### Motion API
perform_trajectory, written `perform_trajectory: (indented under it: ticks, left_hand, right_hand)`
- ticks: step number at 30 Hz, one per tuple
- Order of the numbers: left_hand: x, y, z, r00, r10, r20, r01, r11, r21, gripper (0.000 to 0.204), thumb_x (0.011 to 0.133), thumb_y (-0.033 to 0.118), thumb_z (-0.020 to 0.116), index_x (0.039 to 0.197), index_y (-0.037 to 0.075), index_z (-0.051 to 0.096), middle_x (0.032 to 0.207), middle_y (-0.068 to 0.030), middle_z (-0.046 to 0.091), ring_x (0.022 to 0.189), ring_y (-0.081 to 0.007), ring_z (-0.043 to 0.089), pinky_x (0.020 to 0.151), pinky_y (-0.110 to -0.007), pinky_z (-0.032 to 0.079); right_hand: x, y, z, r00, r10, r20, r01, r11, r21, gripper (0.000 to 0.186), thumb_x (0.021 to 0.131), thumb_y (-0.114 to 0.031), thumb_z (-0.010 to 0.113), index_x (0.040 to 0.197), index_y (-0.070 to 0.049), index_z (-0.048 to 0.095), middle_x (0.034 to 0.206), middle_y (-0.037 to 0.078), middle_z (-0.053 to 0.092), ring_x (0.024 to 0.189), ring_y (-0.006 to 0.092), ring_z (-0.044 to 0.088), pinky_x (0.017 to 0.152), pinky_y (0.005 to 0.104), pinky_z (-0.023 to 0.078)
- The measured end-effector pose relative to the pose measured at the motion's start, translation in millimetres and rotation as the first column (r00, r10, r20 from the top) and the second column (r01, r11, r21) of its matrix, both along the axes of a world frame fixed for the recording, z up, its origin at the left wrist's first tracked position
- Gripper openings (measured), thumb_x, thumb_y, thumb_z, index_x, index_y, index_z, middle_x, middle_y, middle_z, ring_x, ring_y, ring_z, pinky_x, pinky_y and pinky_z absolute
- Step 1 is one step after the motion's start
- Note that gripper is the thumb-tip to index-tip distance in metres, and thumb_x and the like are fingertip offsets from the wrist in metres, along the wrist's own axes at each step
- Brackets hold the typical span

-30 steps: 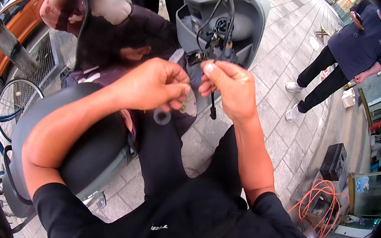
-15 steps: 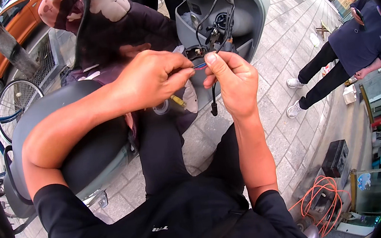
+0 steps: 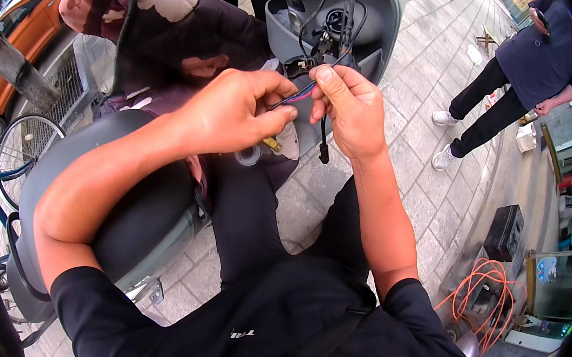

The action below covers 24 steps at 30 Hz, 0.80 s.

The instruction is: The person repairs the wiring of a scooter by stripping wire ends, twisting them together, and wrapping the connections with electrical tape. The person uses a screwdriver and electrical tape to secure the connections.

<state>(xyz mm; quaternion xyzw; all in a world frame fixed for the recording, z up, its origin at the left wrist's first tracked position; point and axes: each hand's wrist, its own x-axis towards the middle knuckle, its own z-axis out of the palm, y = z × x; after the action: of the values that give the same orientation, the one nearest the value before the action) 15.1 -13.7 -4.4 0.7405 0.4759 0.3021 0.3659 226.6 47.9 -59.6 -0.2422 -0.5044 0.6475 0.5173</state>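
A thin bundle of black, blue and red wires (image 3: 302, 95) spans the gap between my two hands. My left hand (image 3: 236, 111) has thumb and index finger parted, and the wires run in between them toward its curled fingers. The thumb and fingers of my right hand (image 3: 351, 104) pinch the wires at the other end. Just beyond them lies the opened grey front panel of a scooter (image 3: 382, 33), with black cables (image 3: 345, 20) and connectors exposed. A black cable with a plug end (image 3: 324, 151) hangs below my right hand.
The dark scooter seat (image 3: 139, 188) is under my left forearm, and a patterned dark cover (image 3: 220, 38) drapes ahead. A person in dark clothes (image 3: 540, 54) stands at right on the paving. An orange cable (image 3: 486, 290) and a black case (image 3: 504, 233) lie lower right.
My left thumb and index finger have spread from a pinch, exposing more of the wires between the hands. My right hand keeps its pinch and has shifted slightly upward.
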Motion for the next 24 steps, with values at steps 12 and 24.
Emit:
perform_trajectory:
  ticks: [12, 24]
  left_hand:
    - [-0.8, 8.5, -8.5, 0.996, 0.067, -0.061, -0.057, 0.987, 0.148, 0.022, 0.104, 0.02, 0.07, 0.116, 0.001, 0.073, 0.088, -0.0055, 0.074, 0.068, -0.0119, 0.067, 0.06, -0.028, 0.053]
    - [-5.3, 10.9, 0.0, 0.963, 0.02, -0.269, 0.119, 0.864, 0.489, 0.021, 0.107, 0.021, 0.062, 0.097, 0.003, 0.065, 0.069, -0.0135, 0.062, 0.059, -0.0297, 0.066, 0.054, -0.041, 0.05]
  right_hand:
    - [-15.4, -7.2, 12.8, 0.996, -0.06, 0.071, 0.063, 0.997, -0.037, 0.025, 0.103, -0.019, 0.07, 0.105, 0.006, 0.073, 0.082, 0.006, 0.07, 0.062, 0.0089, 0.062, 0.055, 0.0242, 0.05]
    - [177.1, -110.1, -13.9, -0.256, 0.504, 0.825, -0.601, 0.586, -0.544, 0.03, 0.099, -0.031, 0.065, 0.097, -0.004, 0.077, 0.083, 0.021, 0.073, 0.082, 0.0352, 0.072, 0.077, 0.0449, 0.057]
